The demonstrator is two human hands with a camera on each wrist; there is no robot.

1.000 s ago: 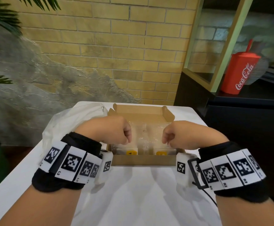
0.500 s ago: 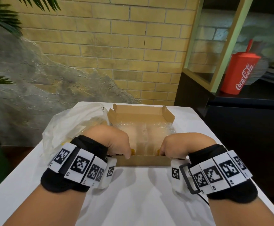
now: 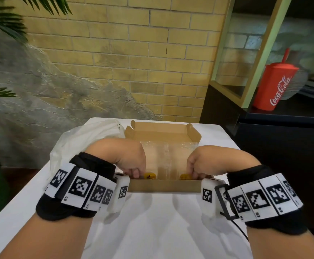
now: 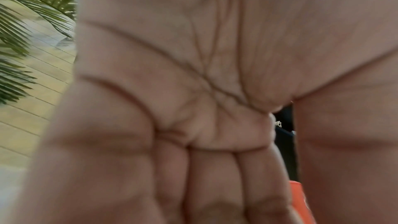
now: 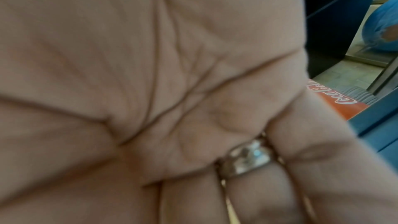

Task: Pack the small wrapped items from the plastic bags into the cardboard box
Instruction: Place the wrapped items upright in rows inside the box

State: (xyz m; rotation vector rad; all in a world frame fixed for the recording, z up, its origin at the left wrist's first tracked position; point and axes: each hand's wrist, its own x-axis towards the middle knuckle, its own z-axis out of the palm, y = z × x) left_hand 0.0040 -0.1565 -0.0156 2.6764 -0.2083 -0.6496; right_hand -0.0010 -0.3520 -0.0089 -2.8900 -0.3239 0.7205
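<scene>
An open cardboard box [image 3: 163, 186] lies on the white table [image 3: 152, 230]. Clear wrapped items [image 3: 168, 156] with yellow labels [image 3: 149, 177] lie inside it. My left hand [image 3: 134, 171] is curled over the box's near left corner and pinches the near end of a wrapped item at its label. At the near right corner my right hand [image 3: 193, 171] does the same by the other yellow label [image 3: 185, 177]. A crumpled plastic bag [image 3: 81, 143] lies left of the box. Both wrist views show only a palm and curled fingers [image 4: 211, 176], with a ring [image 5: 245, 157] on the right hand.
A red Coca-Cola cup [image 3: 275, 85] stands on a dark cabinet [image 3: 275, 146] to the right of the table. A brick wall rises just behind the table's far edge. Palm fronds [image 3: 1, 21] hang at the left.
Both hands have come down and toward me, from above the middle of the box to its near end. The wrapped items they hold now sit low inside the box.
</scene>
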